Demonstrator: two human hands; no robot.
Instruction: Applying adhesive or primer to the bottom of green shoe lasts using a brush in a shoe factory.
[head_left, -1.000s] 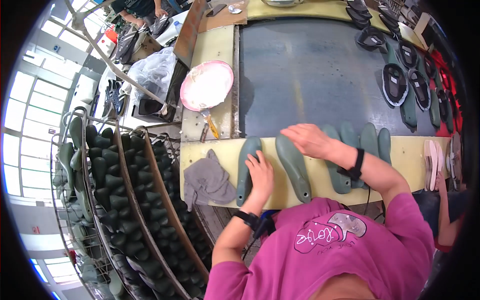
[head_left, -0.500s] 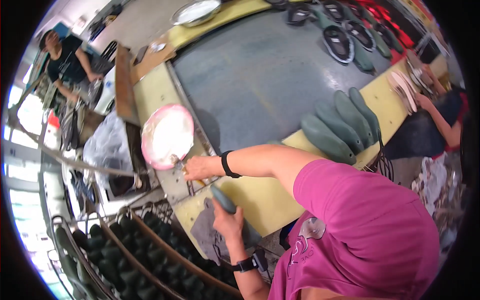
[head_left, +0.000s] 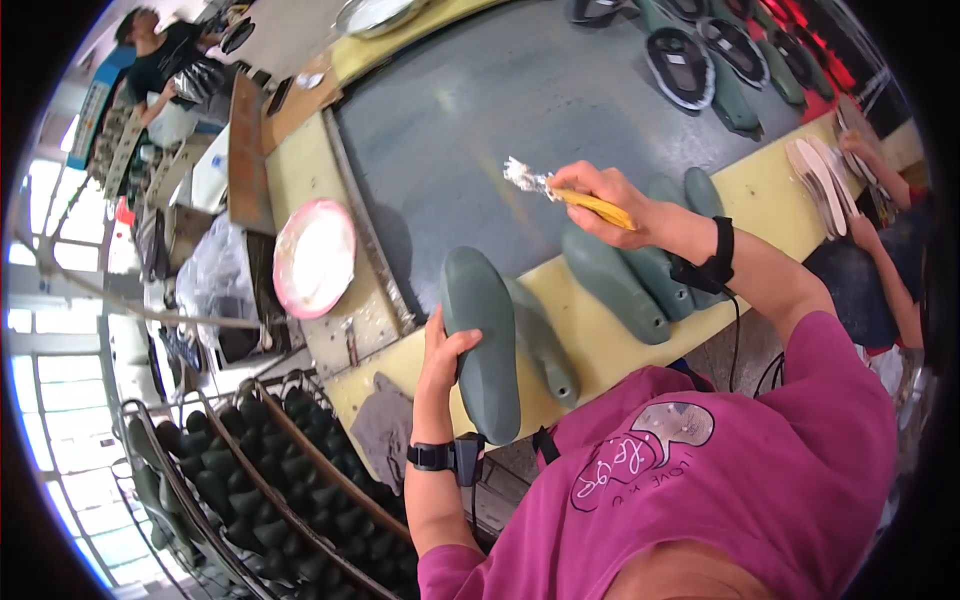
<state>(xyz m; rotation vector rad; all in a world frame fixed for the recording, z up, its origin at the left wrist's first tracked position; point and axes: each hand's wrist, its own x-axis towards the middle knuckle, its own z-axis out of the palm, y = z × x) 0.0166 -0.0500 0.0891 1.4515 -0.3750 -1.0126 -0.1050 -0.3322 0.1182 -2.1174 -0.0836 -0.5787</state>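
The shoe last (head_left: 490, 375) is a plain muted grey-green, close in shade to the other lasts (head_left: 608, 275) on the pale yellow bench edge (head_left: 755, 195), while the brush (head_left: 600, 208) pairs a yellow handle with white-coated bristles (head_left: 525, 178). The dish (head_left: 280, 265) has a pink rim around a white paste (head_left: 318, 258), the cloth (head_left: 386, 418) is grey, and the flat panel (head_left: 450, 165) is mottled blue-grey. Magenta covers the shirt (head_left: 720, 500), printed with pale lettering and a dark-outlined greyish patch, the wristbands (head_left: 432, 457) are black, and the black shoe uppers (head_left: 682, 68) show white edging.
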